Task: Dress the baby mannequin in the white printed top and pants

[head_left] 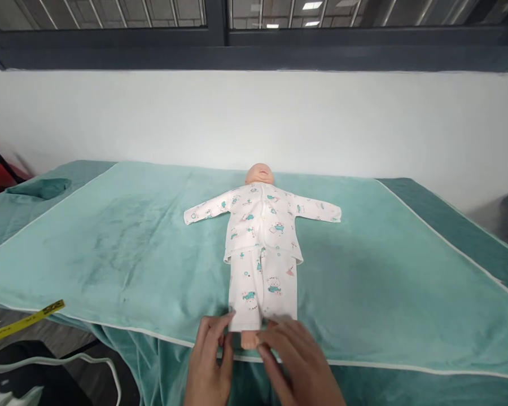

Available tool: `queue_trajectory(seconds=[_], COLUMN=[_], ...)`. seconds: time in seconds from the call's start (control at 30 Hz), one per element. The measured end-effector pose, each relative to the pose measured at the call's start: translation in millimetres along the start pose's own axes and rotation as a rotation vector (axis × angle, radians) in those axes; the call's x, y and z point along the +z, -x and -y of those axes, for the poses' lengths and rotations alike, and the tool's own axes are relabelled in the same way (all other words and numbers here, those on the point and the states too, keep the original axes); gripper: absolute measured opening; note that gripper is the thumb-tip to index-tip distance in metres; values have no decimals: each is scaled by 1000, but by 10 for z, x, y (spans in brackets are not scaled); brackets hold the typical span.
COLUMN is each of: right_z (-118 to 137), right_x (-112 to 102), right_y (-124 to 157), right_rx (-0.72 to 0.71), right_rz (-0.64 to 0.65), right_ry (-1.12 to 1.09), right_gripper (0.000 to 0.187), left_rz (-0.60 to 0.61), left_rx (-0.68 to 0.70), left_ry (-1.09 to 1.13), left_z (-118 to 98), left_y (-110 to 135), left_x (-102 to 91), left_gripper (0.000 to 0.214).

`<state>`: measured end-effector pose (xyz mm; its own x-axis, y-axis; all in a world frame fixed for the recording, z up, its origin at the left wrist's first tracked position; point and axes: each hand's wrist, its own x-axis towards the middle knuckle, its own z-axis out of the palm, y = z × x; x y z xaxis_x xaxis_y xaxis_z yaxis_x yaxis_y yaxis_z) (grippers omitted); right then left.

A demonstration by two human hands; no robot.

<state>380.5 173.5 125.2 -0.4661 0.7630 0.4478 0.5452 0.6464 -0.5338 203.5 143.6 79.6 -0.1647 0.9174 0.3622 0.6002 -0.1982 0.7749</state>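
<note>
A baby doll (260, 173) lies on its back with its arms spread out. It wears a white printed shirt (263, 220) and matching trousers (254, 287). At the hem of the trouser leg on the left is my left hand (211, 361), its index fingertip touching the edge and its thumb apart below. My right hand (296, 361) is bent over the other hem, with fingers closed on the cloth there. Between my hands a bare doll foot (249, 339) sticks out, close to my right thumb and index finger. The other foot is hidden by my right hand.
A light green sheet (376, 282) with white piping covers the table, over a darker green cloth (406, 389). Behind it rises a white wall (254, 118) below a dark window frame (254, 53). A yellow strip (23, 323) and a pale cable (46, 361) lie at lower left.
</note>
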Motion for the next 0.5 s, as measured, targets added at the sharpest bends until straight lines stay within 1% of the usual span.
queue_trajectory(seconds=[0.07,0.13,0.17,0.23,0.3,0.4,0.43,0.5], right_z=[-101,-254,-353,-594,-865,-1226,-1309,-1404], right_x=[-152,-294,-348,-404,-383,-243,-181,-64], right_y=[-49,-158,-243,-473,-761,-1176,-1279,-1407], right_rx=[122,281,361,505,625,769,778,749], right_rz=[-82,-222,-292,-384,-439,-443,-443,-435], right_ry=[-81,-122,-142,-220,-339,-531,-555,-601], right_gripper=[11,12,15,27,43,56,57,56], left_rz=[-23,-77,-107,-161,-186,-129,-83,27], left_rx=[-21,-27,-30,-53,-123,-347,-426,-530], left_ry=[-30,-31,-20,34,130,361,449,595], left_z=[42,65,70,67,46,-16,-40,-81], left_y=[-19,-122,-213,-483,-844,-1418,-1580,-1824], left_x=[-45,-95,-116,-135,-115,-14,33,134], left_gripper=[29,25,23,20,23,34,39,46])
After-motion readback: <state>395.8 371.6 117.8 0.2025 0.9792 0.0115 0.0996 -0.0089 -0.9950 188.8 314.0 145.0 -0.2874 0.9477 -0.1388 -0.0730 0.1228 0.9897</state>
